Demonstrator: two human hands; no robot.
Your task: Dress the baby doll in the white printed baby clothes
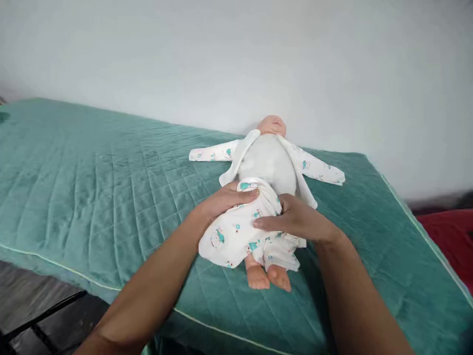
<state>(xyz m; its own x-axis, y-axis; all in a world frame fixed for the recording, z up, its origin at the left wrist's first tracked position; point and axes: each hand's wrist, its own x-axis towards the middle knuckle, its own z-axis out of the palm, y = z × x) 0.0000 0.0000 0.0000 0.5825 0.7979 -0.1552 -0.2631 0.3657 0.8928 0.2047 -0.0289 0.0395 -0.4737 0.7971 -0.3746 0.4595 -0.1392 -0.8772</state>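
A baby doll (268, 160) lies on its back, its head toward the wall and its bare feet toward me. Its printed white jacket (321, 171) hangs open at the front, with both sleeves spread sideways. Over its legs, printed white baby pants (231, 236) are bunched up, and the feet stick out below the cloth. My left hand (231, 197) is closed on the left side of the pants, thumb on top. On the right side, my right hand (295, 217) pinches the same cloth near the doll's hip, its fingertips partly hidden.
A quilted green cover (111, 182) lies over the bed under the doll. Behind it rises a pale wall (229, 59). Red cloth (449, 236) shows past the right edge, and a black metal frame (44, 313) stands below the front left edge.
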